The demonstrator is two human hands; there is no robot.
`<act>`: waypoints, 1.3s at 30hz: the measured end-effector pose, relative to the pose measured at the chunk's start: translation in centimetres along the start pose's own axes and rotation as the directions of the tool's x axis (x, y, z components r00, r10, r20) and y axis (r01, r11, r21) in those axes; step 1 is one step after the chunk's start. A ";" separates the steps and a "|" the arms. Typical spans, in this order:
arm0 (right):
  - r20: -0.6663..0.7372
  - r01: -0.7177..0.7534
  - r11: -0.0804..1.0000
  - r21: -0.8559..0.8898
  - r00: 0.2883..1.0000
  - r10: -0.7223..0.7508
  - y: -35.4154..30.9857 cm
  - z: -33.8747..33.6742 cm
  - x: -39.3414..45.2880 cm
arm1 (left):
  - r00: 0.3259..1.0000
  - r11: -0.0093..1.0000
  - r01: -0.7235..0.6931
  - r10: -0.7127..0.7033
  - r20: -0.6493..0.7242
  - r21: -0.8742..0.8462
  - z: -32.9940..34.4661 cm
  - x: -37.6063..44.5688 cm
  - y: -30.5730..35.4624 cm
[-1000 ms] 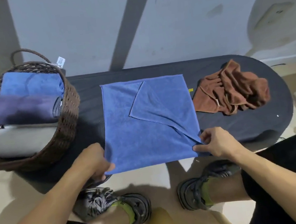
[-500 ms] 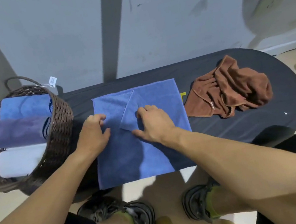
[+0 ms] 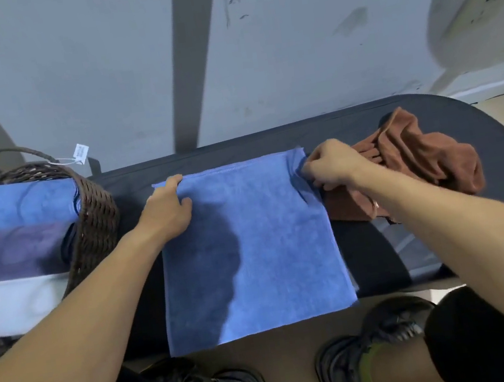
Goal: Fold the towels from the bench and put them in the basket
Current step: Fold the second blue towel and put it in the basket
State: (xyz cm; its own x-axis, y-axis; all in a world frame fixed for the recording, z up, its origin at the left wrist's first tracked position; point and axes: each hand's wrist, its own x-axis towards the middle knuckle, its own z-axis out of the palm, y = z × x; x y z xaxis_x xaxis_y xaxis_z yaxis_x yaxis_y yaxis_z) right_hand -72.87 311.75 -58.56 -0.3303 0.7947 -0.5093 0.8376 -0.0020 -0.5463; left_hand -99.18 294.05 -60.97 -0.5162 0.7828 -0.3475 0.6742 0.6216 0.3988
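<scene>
A blue towel (image 3: 253, 249) lies spread flat on the dark bench (image 3: 384, 252), its near edge hanging over the front. My left hand (image 3: 166, 208) rests on its far left corner, fingers curled over the edge. My right hand (image 3: 329, 168) pinches the far right corner. A crumpled brown towel (image 3: 419, 159) sits on the bench to the right, partly behind my right forearm. The wicker basket (image 3: 94, 214) stands at the left end and holds three rolled towels: blue (image 3: 27, 203), purple (image 3: 14, 251) and white (image 3: 22, 305).
A grey wall (image 3: 289, 54) rises directly behind the bench. A white tag (image 3: 80, 152) hangs from the basket's handle. My two sandalled feet (image 3: 381, 344) stand on the floor below the bench's front edge.
The folded-over flap of the blue towel is gone and the towel lies flat. Both hands moved from the towel's middle to its far corners.
</scene>
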 end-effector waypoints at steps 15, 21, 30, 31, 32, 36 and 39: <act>-0.110 -0.021 0.998 -0.054 0.994 0.015 -1.1 0.2 2.5 | 1.000 0.996 -0.029 0.029 -0.003 0.080 -2.9 4.8 -1.7; -0.062 -0.079 0.997 0.004 0.995 0.079 -1.1 0.1 3.2 | 0.997 1.000 0.013 -0.015 -0.073 -0.024 -2.4 5.7 -2.7; -0.098 -0.062 0.995 -0.075 0.994 0.055 -0.9 0.9 3.5 | 0.988 0.997 0.063 -0.070 -0.140 -0.052 -2.7 5.8 -2.8; -0.092 -0.053 0.994 -0.091 0.995 0.044 -1.1 0.8 3.2 | 0.986 0.996 0.079 -0.085 -0.146 -0.050 -2.9 5.6 -2.9; -0.080 -0.044 0.993 -0.111 0.996 0.035 -1.2 0.8 2.8 | 0.984 0.994 0.101 -0.105 -0.142 -0.039 -3.0 5.4 -3.0; -0.018 -0.060 0.953 -0.297 0.998 0.057 -0.9 0.5 -0.5 | 0.984 0.987 0.157 -0.155 -0.085 0.025 -3.4 4.9 -2.7; 0.033 -0.141 0.934 -0.329 0.987 0.160 0.8 0.1 -4.2 | 0.984 0.989 0.145 -0.143 -0.109 0.012 -3.7 4.7 -2.6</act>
State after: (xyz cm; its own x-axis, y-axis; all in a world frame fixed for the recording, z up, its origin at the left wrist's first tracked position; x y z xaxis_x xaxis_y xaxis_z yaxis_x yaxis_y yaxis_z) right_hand -70.81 308.34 -56.93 -0.2060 0.7635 -0.6121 0.9718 0.0864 -0.2193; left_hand -105.29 296.25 -60.51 -0.6617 0.6845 -0.3058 0.5988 0.7280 0.3338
